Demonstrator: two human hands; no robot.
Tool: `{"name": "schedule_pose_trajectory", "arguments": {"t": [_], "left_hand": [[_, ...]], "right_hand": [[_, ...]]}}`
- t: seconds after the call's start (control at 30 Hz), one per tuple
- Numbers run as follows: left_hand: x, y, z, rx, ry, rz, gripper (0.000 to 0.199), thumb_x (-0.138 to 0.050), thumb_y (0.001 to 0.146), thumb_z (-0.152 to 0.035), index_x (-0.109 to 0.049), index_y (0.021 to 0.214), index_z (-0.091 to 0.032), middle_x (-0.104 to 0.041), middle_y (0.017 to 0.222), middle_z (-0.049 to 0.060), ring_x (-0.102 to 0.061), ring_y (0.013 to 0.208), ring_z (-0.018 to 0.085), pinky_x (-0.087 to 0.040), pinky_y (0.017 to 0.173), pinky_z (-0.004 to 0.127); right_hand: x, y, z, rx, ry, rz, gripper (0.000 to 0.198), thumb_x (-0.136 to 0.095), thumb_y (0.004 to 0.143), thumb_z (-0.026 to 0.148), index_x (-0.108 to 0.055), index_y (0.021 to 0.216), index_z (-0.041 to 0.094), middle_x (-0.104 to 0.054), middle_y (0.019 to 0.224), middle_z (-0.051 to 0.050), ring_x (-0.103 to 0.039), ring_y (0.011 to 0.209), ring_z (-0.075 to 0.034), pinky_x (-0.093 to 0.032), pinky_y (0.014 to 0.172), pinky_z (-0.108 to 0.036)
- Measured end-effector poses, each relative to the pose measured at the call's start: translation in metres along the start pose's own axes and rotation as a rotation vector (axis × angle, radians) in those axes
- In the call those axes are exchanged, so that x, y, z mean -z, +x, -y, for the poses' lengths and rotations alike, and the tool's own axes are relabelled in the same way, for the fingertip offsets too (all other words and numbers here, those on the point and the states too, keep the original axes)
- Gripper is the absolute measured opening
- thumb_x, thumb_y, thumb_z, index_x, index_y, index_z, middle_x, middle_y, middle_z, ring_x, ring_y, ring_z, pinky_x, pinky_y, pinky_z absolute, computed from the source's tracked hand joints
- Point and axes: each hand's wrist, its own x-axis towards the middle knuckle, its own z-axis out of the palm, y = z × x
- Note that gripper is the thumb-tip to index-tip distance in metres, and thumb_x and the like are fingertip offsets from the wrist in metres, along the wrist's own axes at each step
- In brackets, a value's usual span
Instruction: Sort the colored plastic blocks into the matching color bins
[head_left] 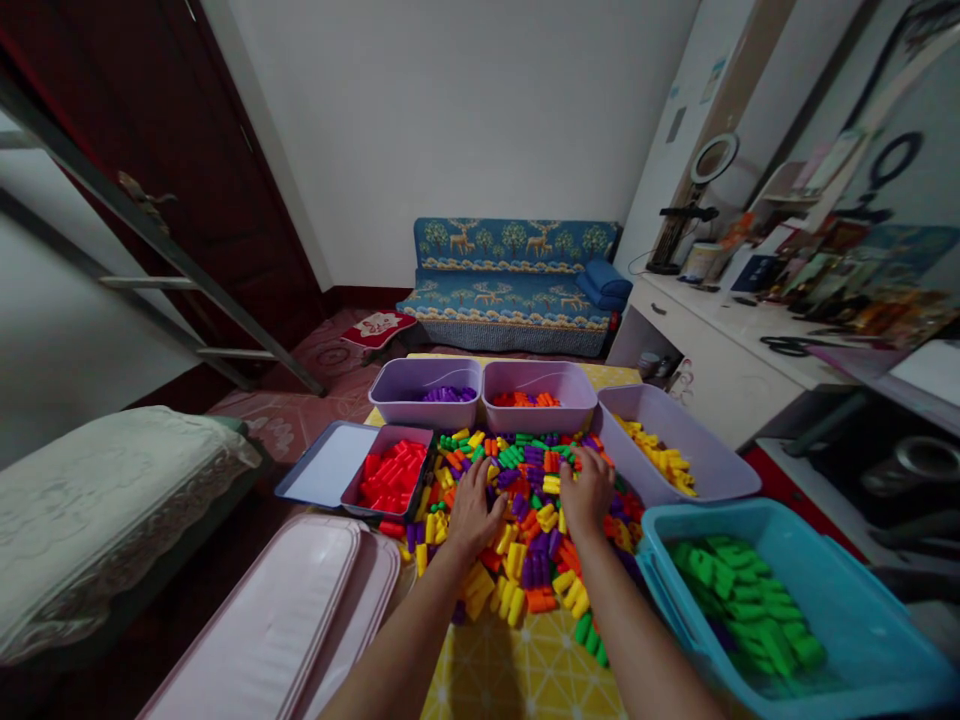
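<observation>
A mixed heap of small plastic building blocks in yellow, purple, orange, green and red covers the middle of the table. My left hand rests on the left part of the heap, fingers stretched forward and thumb apart. On the right side, my right hand reaches over the heap with fingers spread among the blocks; nothing is plainly held in either. Behind the heap stand a lilac bin with purple blocks and another with orange blocks. Red blocks fill a box at left.
Yellow blocks lie in a lilac bin at right. Nearer me, a turquoise tub holds green blocks. Pale pink lids lie front left. Beyond the table are a sofa, a ladder and a dresser.
</observation>
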Motion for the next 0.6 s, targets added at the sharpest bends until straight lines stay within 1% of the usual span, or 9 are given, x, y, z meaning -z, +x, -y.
{"name": "schedule_pose_trajectory", "arguments": {"t": [0.03,0.1,0.17,0.23,0.3,0.37,0.5,0.6], "left_hand": [[0.001,0.0,-0.001,0.003,0.002,0.001,0.065,-0.054,0.087,-0.04,-0.038,0.145,-0.016,-0.039,0.151,0.015,-0.036,0.14,0.029,-0.029,0.116,0.049],[0.001,0.0,-0.003,0.011,0.011,-0.001,0.066,-0.056,0.085,-0.038,-0.039,0.145,-0.016,-0.04,0.15,0.016,-0.037,0.139,0.03,-0.029,0.116,0.05],[0.002,0.0,-0.005,0.018,0.017,-0.003,0.067,-0.056,0.084,-0.037,-0.039,0.145,-0.015,-0.041,0.149,0.016,-0.037,0.139,0.03,-0.029,0.116,0.05],[0.002,0.0,-0.005,0.014,0.017,-0.004,0.066,-0.056,0.084,-0.037,-0.04,0.144,-0.015,-0.041,0.149,0.016,-0.037,0.139,0.03,-0.029,0.116,0.05],[0.002,0.0,-0.005,0.003,0.016,-0.01,0.065,-0.056,0.084,-0.037,-0.041,0.144,-0.016,-0.041,0.149,0.016,-0.037,0.139,0.03,-0.029,0.116,0.049],[0.002,0.0,-0.005,-0.006,0.022,-0.014,0.064,-0.056,0.084,-0.036,-0.041,0.143,-0.016,-0.042,0.149,0.016,-0.038,0.138,0.03,-0.03,0.116,0.05],[0.002,0.0,-0.005,0.0,0.046,-0.005,0.065,-0.056,0.084,-0.036,-0.041,0.143,-0.013,-0.042,0.148,0.018,-0.04,0.137,0.031,-0.032,0.114,0.05],[0.003,0.0,-0.004,-0.031,0.062,0.009,0.063,-0.056,0.084,-0.035,-0.043,0.142,-0.015,-0.045,0.146,0.016,-0.042,0.135,0.029,-0.034,0.113,0.049]], "right_hand": [[0.004,0.006,-0.007,-0.078,-0.113,0.013,0.038,-0.049,0.083,0.021,-0.066,0.116,0.014,-0.06,0.126,-0.017,-0.049,0.122,-0.027,-0.035,0.107,-0.044],[0.01,0.012,-0.017,-0.208,-0.292,0.114,0.044,-0.049,0.083,0.018,-0.061,0.125,0.014,-0.054,0.135,-0.017,-0.049,0.123,-0.03,-0.037,0.104,-0.045],[0.012,0.012,-0.019,-0.26,-0.39,0.242,0.045,-0.047,0.085,0.018,-0.059,0.129,0.017,-0.048,0.142,-0.016,-0.051,0.12,-0.031,-0.041,0.098,-0.045],[0.012,0.009,-0.013,-0.239,-0.445,0.309,0.045,-0.047,0.086,0.019,-0.058,0.13,0.02,-0.047,0.143,-0.014,-0.053,0.118,-0.031,-0.044,0.092,-0.044],[0.012,0.005,-0.005,-0.187,-0.483,0.327,0.045,-0.049,0.086,0.02,-0.058,0.13,0.021,-0.054,0.136,-0.013,-0.054,0.116,-0.03,-0.045,0.09,-0.042],[0.012,0.005,0.001,-0.16,-0.509,0.345,0.043,-0.053,0.085,0.022,-0.059,0.127,0.02,-0.06,0.127,-0.013,-0.054,0.117,-0.03,-0.044,0.091,-0.04],[0.012,0.011,0.002,-0.211,-0.5,0.445,0.038,-0.059,0.084,0.027,-0.064,0.119,0.017,-0.064,0.118,-0.016,-0.059,0.114,-0.03,-0.044,0.093,-0.042],[0.012,0.017,-0.001,-0.23,-0.447,0.493,0.032,-0.061,0.079,0.022,-0.069,0.109,0.014,-0.068,0.11,-0.018,-0.064,0.106,-0.031,-0.047,0.089,-0.042]]}}
